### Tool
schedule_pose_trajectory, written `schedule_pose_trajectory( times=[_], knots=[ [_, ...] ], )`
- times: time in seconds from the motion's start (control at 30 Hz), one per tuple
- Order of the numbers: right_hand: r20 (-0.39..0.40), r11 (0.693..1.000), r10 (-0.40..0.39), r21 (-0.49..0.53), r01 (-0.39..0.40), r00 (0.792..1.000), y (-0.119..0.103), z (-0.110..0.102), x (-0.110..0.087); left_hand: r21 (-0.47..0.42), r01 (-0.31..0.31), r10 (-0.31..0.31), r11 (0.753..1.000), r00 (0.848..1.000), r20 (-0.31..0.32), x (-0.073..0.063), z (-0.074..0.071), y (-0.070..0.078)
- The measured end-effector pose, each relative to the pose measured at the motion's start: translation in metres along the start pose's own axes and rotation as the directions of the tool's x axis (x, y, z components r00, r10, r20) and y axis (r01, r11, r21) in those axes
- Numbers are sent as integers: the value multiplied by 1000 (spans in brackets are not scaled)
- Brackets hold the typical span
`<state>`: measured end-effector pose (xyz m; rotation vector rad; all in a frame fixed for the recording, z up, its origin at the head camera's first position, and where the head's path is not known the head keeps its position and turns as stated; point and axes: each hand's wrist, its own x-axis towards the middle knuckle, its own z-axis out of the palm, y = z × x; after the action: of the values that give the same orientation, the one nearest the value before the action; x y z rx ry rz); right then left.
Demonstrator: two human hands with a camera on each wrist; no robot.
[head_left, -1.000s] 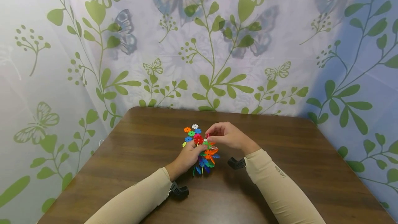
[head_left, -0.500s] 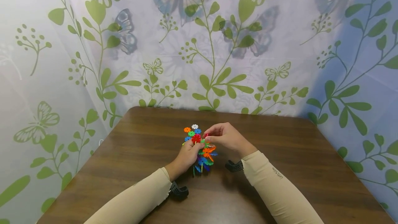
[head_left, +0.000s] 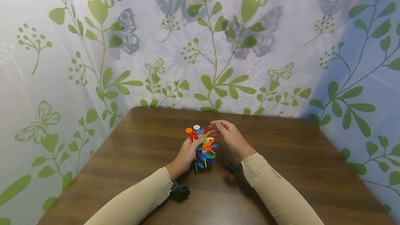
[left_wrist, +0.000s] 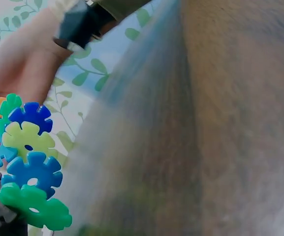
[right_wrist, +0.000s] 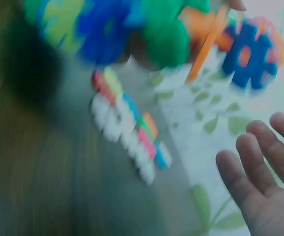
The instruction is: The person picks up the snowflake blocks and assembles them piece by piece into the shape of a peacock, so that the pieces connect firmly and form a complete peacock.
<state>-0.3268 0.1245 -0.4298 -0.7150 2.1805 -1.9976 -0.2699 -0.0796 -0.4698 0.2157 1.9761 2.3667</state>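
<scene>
My left hand (head_left: 186, 152) grips a cluster of interlocking flower-shaped plastic discs (head_left: 207, 147), its thumb lying across the near side. Green, orange, blue and red discs stick out at many angles. In the left wrist view, blue, yellow-green and green discs (left_wrist: 31, 172) of the cluster show up close. To the right of it, my right hand (head_left: 230, 137) is apart from the discs with nothing in its fingers. The right wrist view shows its fingers (right_wrist: 252, 160) loosely extended below a dark blue disc (right_wrist: 247, 56). The left fingers behind the cluster are mostly hidden.
More flower discs (right_wrist: 122, 123) lie in a group on the brown wooden table (head_left: 150, 127), beyond the cluster. A black device (head_left: 180, 191) is strapped at the left wrist and another (head_left: 235, 168) at the right. A leaf-patterned curtain (head_left: 200, 44) hangs behind the table.
The right hand has come away from the cluster, its fingers now loosened. The left hand has tilted and raised the cluster slightly, and a pink disc shows upright at its top.
</scene>
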Motion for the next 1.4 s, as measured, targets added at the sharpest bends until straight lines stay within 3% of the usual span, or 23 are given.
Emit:
schedule_pose_trajectory(
  times=[0.1,0.2,0.3,0.43,0.53,0.63,0.83,0.93,1.03,1.2,1.27,1.4],
  knots=[
    [-33,995,57,-83,-60,998,16,-5,1,-38,32,-33,999,999,-18,2,-2,-2],
    [5,962,75,-263,-71,997,30,-9,1,-83,55,-58,995,998,-23,3,-3,-2],
    [94,900,54,-436,-8,994,40,-11,1,-138,60,-63,989,998,-19,4,-4,-1],
    [243,784,27,-607,130,970,45,-11,0,-224,84,-88,971,996,-10,4,-4,2],
    [314,710,36,-676,197,949,46,-9,0,-268,87,-89,960,996,7,4,-4,3],
    [331,673,56,-709,209,942,45,-7,-2,-293,62,-56,954,998,31,4,-5,2],
    [299,588,-16,-769,251,954,47,-4,-1,-360,42,-29,932,999,42,8,-6,1],
    [265,587,-75,-768,258,961,49,-6,1,-375,19,4,927,998,58,9,-7,0],
    [250,612,-112,-745,265,962,51,-9,2,-374,3,26,928,997,72,9,-7,0],
    [236,641,-149,-717,275,960,56,-19,1,-330,5,13,944,999,50,9,-6,-1],
    [226,676,-135,-691,257,965,56,-23,0,-306,9,1,952,999,32,8,-6,-1],
    [218,787,-38,-595,163,975,51,-33,-1,-257,6,-8,966,1000,-8,9,-5,-3]
  ],
)
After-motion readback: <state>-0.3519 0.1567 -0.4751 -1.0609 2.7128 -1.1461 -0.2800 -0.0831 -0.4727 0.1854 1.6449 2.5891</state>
